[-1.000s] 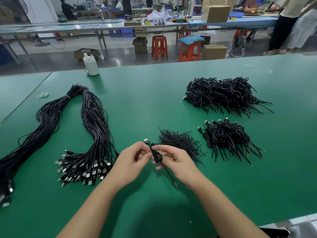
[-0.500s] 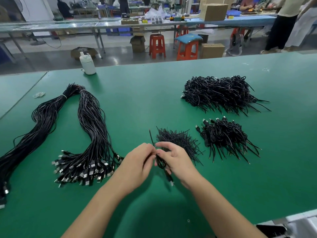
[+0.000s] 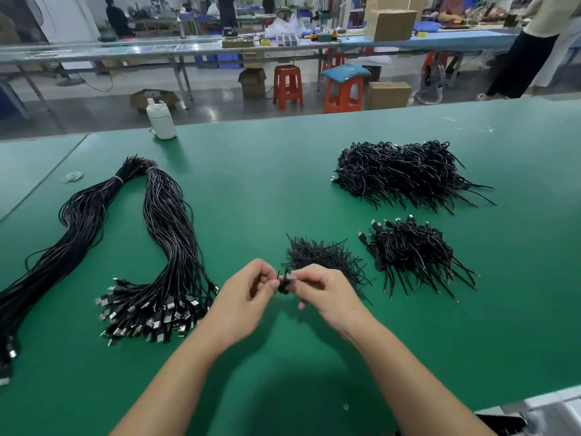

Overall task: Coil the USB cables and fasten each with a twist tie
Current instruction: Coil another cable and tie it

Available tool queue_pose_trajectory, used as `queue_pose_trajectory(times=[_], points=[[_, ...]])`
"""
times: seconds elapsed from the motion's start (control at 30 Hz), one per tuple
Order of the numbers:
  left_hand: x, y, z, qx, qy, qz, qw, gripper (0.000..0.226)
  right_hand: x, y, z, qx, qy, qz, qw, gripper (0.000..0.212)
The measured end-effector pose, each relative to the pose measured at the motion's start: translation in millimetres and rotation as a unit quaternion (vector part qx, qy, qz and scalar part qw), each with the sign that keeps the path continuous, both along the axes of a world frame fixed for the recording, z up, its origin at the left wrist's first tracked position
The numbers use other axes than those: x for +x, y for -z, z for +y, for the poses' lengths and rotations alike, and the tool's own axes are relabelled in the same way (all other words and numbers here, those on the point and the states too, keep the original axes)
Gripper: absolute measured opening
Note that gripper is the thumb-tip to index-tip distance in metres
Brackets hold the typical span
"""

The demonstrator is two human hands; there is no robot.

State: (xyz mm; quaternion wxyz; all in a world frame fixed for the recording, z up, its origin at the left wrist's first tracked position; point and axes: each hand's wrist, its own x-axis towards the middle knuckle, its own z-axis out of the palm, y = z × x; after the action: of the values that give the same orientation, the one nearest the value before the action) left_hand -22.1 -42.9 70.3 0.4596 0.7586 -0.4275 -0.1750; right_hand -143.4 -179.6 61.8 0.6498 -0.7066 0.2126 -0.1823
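Both hands meet just above the green felt-covered worktable, low and close to the body, seemingly so the small work sits right under the eyes; the left hand has its fingers curled in and pinches one side of a small coiled black USB cable, while the right hand pinches the other side with thumb and forefinger, its remaining fingers loosely bent beneath; the coil is held between the two sets of fingertips, clear of the table, and so little of it shows that I cannot tell whether a tie is already round it, though the opposed pinches suit twisting a tie's ends tight. The supplies look arranged for reach; the loose heap of thin black twist ties lies just beyond the right hand, touching nothing else, so a fresh tie is one short reach away; the smaller pile of coiled, tied black cables sits just right of that heap, likely the drop spot for each finished coil, and the larger pile of tied black cables lies farther back on the right, out of the working area. On the left, the long looped bundle of uncoiled black USB cables, bound with pale bands near its far bend, has its silver plug ends fanned toward the person, which would make pulling out a single cable easy for the left hand; much of the stock remains uncoiled, so the task appears far from finished.
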Motion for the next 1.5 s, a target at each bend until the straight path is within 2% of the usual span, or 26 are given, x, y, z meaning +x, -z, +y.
queue_pose_trajectory(times=[0.03, 0.1, 0.27, 0.33, 0.43, 0.5, 0.57, 0.63, 0.7, 0.73, 0.8, 0.87, 0.97, 1.1, 1.23, 1.33, 1.37, 1.43, 1.5], points=[[-2, -1, 0, 0.003, 0.006, -0.032, 0.999, 0.021, 0, 0, -1, -0.016, 0.008, 0.012, 1.000, 0.006], [-9, -2, -1, -0.007, 0.011, -0.100, 0.995, 0.023, -1, 1, 0, -0.025, 0.001, 0.025, 0.999, 0.015], [-20, 5, -7, -0.038, 0.006, -0.167, 0.985, 0.024, -3, 0, 3, 0.055, -0.003, 0.039, 0.998, 0.034], [-21, 10, -9, -0.041, 0.019, -0.205, 0.978, 0.019, -5, 2, 1, 0.079, -0.005, 0.053, 0.995, 0.033], [-18, 23, -13, -0.016, 0.045, -0.312, 0.949, 0.013, -10, 3, -5, 0.116, -0.036, 0.076, 0.990, 0.030], [-16, 31, -16, -0.026, 0.044, -0.330, 0.943, 0.016, -13, 4, -12, 0.142, -0.062, 0.083, 0.984, 0.026], [-15, 40, -21, -0.051, 0.028, -0.325, 0.944, 0.008, -16, 4, -19, 0.147, -0.070, 0.094, 0.982, 0.023], [-13, 53, -26, -0.057, -0.009, -0.315, 0.947, 0.007, -17, 1, -31, 0.112, -0.033, 0.125, 0.985, 0.020], [-6, 70, -27, -0.027, -0.056, -0.312, 0.948, 0.011, -16, -6, -51, -0.008, 0.038, 0.192, 0.981, 0.020], [-2, 79, -26, 0.002, -0.076, -0.323, 0.943, 0.013, -16, -11, -66, -0.092, 0.072, 0.234, 0.965, 0.021], [8, 96, -20, 0.072, -0.097, -0.345, 0.931, 0.013, -13, -20, -99, -0.238, 0.108, 0.320, 0.911, 0.026], [16, 107, -15, 0.117, -0.106, -0.348, 0.924, 0.012, -10, -24, -132, -0.320, 0.129, 0.396, 0.851, 0.030], [19, 113, -15, 0.134, -0.094, -0.367, 0.916, 0.013, -8, -25, -175, -0.374, 0.179, 0.443, 0.795, 0.029], [19, 115, -15, 0.126, -0.103, -0.368, 0.916, 0.009, -6, -13, -206, -0.398, 0.200, 0.476, 0.758, 0.024], [21, 118, -16, 0.126, -0.118, -0.357, 0.918, 0.007, 0, -3, -205, -0.432, 0.184, 0.478, 0.742, 0.032], [21, 118, -15, 0.122, -0.122, -0.356, 0.919, 0.009, 5, -3, -195, -0.453, 0.194, 0.452, 0.743, 0.017], [21, 117, -15, 0.121, -0.123, -0.355, 0.919, 0.010, 8, -4, -186, -0.459, 0.191, 0.434, 0.751, 0.012], [20, 116, -14, 0.120, -0.124, -0.355, 0.919, 0.013, 17, -3, -157, -0.464, 0.151, 0.397, 0.778, 0.018], [20, 114, -14, 0.125, -0.122, -0.355, 0.919, 0.017, 25, 5, -119, -0.433, 0.095, 0.345, 0.827, 0.022]])
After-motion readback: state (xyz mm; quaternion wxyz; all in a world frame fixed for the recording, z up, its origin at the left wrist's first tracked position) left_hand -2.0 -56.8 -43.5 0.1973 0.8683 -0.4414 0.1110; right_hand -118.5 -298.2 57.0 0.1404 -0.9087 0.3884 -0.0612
